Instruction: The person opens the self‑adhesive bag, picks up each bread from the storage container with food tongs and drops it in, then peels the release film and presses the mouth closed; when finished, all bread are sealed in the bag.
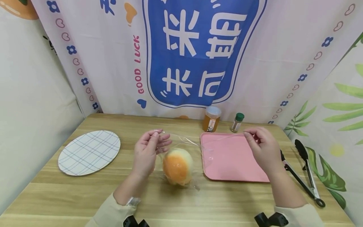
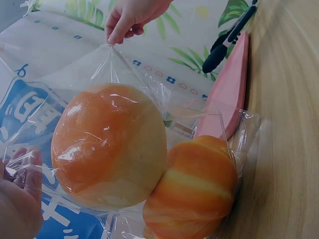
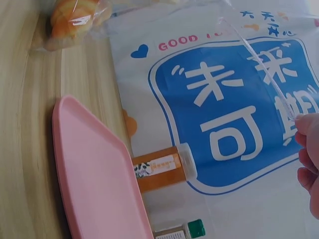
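A clear plastic bag (image 1: 184, 138) is stretched between my two hands above the table. My left hand (image 1: 146, 151) pinches one side of its upper edge between thumb and fingertips. The opposite edge is pinched by my right hand (image 1: 262, 149), over the pink tray. Inside the bag is a round bun (image 1: 177, 166), orange-brown on one side and pale on the other. Under it, the left wrist view shows a second bread roll (image 2: 192, 186) with lighter stripes; in the head view the bun hides it. In the right wrist view, the right fingers (image 3: 309, 154) hold the taut bag edge.
The pink tray (image 1: 232, 160) lies right of the bag. A checked oval plate (image 1: 89, 153) is at left. Behind the tray stand an amber jar (image 1: 211, 119) and a green-capped spice bottle (image 1: 237, 123). Black-tipped tongs (image 1: 307, 176) lie at the right edge.
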Motion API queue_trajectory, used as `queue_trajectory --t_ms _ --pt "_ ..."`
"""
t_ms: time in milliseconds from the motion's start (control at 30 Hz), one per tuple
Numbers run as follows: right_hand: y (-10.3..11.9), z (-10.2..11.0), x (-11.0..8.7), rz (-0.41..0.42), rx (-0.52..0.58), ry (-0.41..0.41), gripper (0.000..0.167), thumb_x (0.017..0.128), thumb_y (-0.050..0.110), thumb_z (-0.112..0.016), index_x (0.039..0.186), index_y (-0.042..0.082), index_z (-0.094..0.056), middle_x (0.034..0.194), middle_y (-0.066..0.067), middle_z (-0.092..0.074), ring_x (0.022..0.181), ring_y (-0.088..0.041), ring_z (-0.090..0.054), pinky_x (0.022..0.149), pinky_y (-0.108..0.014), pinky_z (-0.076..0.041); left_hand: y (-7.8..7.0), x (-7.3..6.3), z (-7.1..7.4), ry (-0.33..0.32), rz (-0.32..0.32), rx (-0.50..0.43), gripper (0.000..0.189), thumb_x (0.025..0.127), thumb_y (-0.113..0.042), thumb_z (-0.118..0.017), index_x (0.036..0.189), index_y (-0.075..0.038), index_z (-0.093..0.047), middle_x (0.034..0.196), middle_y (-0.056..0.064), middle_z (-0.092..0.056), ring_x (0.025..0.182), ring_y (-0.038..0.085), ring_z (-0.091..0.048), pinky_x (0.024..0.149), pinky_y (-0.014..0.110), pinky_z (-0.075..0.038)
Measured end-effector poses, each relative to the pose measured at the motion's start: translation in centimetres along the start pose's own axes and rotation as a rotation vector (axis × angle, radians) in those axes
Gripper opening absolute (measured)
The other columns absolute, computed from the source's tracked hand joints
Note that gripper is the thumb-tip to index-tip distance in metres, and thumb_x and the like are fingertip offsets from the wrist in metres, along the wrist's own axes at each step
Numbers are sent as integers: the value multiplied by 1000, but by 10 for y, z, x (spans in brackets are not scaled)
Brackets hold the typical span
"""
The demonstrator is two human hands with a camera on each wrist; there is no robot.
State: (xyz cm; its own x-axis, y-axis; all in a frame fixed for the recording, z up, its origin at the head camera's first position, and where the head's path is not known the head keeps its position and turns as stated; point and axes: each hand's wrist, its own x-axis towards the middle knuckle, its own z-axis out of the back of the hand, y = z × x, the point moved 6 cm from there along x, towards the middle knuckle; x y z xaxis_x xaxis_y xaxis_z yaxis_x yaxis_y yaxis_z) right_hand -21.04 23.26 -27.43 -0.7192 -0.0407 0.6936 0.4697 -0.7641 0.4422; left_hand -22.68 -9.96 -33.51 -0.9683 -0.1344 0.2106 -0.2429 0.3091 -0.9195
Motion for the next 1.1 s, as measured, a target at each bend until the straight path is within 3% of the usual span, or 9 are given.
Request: queue_trajectory --t_ms 200,467,700,900,1100 --pt "-14 9 -4 -55 7 -8 10 94 3 -62 95 -4 -69 83 -6 -59 75 5 -40 61 -6 -35 -1 1 0 -2 -5 -20 18 105 -14 -44 103 -12 -61 84 -9 -76 79 12 -75 67 27 -63" --pt "-30 23 -10 -79 12 -93 7 90 0 -65 93 -4 -71 79 16 -51 72 5 -40 60 -6 -34 -1 1 0 2 -5 -28 18 105 -13 -44 103 -12 -61 85 -9 -76 79 11 -75 67 26 -63" --pt "-41 37 -19 -163 -74 -125 7 91 6 -68 94 1 -72 81 29 -47 73 8 -40 61 -5 -32 -1 0 0 -4 -5 -31 18 105 -13 -44 102 -12 -61 85 -9 -76 78 10 -75 67 27 -63" --pt "-53 49 -27 -232 -99 -139 9 91 7 -67 94 0 -72 79 32 -45 74 9 -40 63 -4 -32 0 0 1 -3 -11 -33 18 105 -13 -44 101 -14 -62 85 -9 -76 78 11 -75 67 26 -62" --pt "-63 59 -34 -276 -84 -168 11 92 8 -66 93 -2 -71 75 29 -45 66 9 -42 56 -3 -35 0 0 1 -6 -9 -33 17 105 -14 -44 102 -13 -61 85 -9 -76 78 10 -74 67 26 -62"
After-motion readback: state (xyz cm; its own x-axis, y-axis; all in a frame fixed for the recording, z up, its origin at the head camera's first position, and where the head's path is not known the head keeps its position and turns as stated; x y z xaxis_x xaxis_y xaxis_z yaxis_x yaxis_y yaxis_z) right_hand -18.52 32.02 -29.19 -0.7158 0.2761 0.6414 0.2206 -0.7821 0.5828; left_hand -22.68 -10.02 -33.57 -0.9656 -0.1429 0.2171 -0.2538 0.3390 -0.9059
